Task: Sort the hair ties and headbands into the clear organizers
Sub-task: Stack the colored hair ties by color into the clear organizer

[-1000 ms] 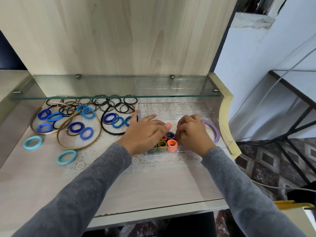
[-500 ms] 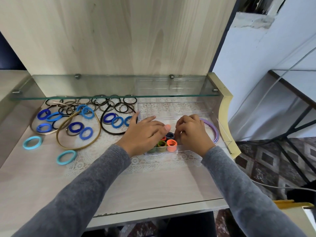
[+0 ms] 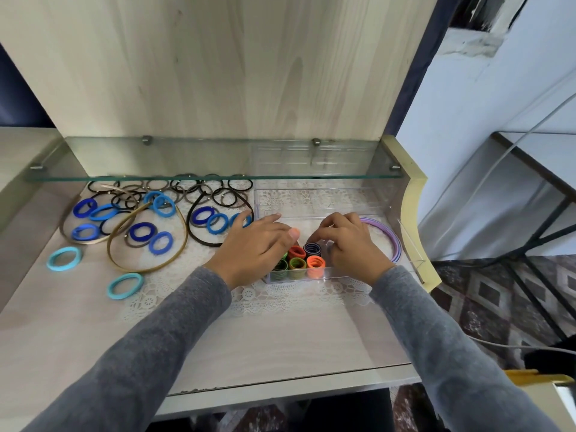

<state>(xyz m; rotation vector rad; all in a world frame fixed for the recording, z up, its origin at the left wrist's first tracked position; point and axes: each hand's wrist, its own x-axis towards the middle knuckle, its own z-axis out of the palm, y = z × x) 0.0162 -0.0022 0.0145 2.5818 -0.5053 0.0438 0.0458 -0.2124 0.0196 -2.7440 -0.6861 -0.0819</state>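
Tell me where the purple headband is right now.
Head view, right side: the purple headband curves along the right end of the clear organizer, just right of the right hand, with the cream side panel beyond it.

- Clear organizer [image 3: 311, 273], front right: coloured hair ties [image 3: 315, 262] stand rolled inside, and a purple headband [image 3: 395, 241] curves at its right end.
- Blue hair ties [image 3: 170, 240], black hair ties [image 3: 228, 184] and gold headbands [image 3: 143, 271] lie loose on the left.

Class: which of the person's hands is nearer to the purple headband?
Right. The right hand lies just left of the purple headband, close beside it. The left hand is farther left, on the other side of the rolled hair ties.
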